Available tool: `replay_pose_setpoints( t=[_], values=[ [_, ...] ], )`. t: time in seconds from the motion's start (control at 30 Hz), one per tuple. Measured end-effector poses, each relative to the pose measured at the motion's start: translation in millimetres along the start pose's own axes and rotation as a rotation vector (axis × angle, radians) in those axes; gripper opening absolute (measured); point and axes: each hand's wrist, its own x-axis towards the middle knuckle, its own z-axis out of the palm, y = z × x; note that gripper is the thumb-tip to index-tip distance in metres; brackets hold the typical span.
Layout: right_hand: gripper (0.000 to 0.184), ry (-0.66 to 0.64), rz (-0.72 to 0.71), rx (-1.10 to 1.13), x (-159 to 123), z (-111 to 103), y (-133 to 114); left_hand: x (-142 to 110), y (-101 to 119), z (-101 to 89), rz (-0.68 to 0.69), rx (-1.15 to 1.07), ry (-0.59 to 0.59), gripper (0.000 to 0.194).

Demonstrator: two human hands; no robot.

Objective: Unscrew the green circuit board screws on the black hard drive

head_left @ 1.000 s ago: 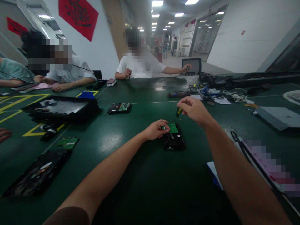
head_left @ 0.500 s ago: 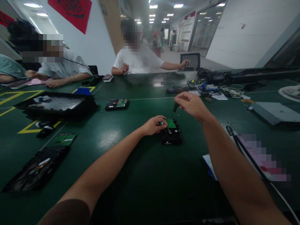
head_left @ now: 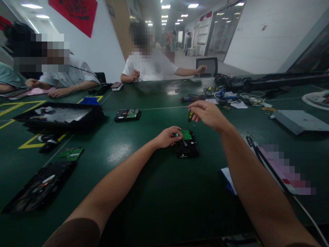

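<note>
A black hard drive (head_left: 189, 150) lies on the table, its green circuit board (head_left: 186, 134) facing up at the far end. My left hand (head_left: 169, 137) is closed on the drive's left side, with fingertips over the edge of the board. In my right hand (head_left: 205, 112) is a screwdriver (head_left: 190, 116) with a dark and yellow handle, gripped between thumb and fingers. It stands nearly upright, and its thin shaft points down at the far edge of the board. Whether the tip sits in a screw is too small to tell.
Another hard drive (head_left: 127, 115) lies beyond my left hand. At left are a black tray (head_left: 97, 111), a loose green board (head_left: 71, 154) and a black casing (head_left: 42, 187). Cables (head_left: 224, 96) and a grey metal box (head_left: 299, 121) lie to the right. Co-workers sit across the table.
The screwdriver's handle has turned slightly in my right hand, so its yellow part shows now. My left hand stays on the hard drive. The whole view has shifted a little.
</note>
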Motion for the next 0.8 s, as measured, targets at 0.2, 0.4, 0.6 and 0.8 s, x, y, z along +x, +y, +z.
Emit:
replay_pose_setpoints(
  t=[0.2,0.4,0.6,0.8],
  values=[
    [0.015,0.069,-0.031,-0.104,-1.5,-1.3,0.0,-0.6,0.3,-0.4,0.008,-0.006,-0.011,0.017],
    [0.017,0.037,-0.012,-0.019,-1.5,1.0,0.8,-0.3,0.4,0.1,-0.008,-0.003,-0.01,0.019],
    [0.022,0.009,-0.004,0.023,2.1,1.2,5.2,-0.3,0.5,-0.4,-0.006,0.005,-0.004,0.02],
    [0.017,0.062,-0.002,-0.089,-0.2,-1.9,3.6,0.0,-0.8,-0.5,-0.011,0.005,-0.011,0.02]
  ],
)
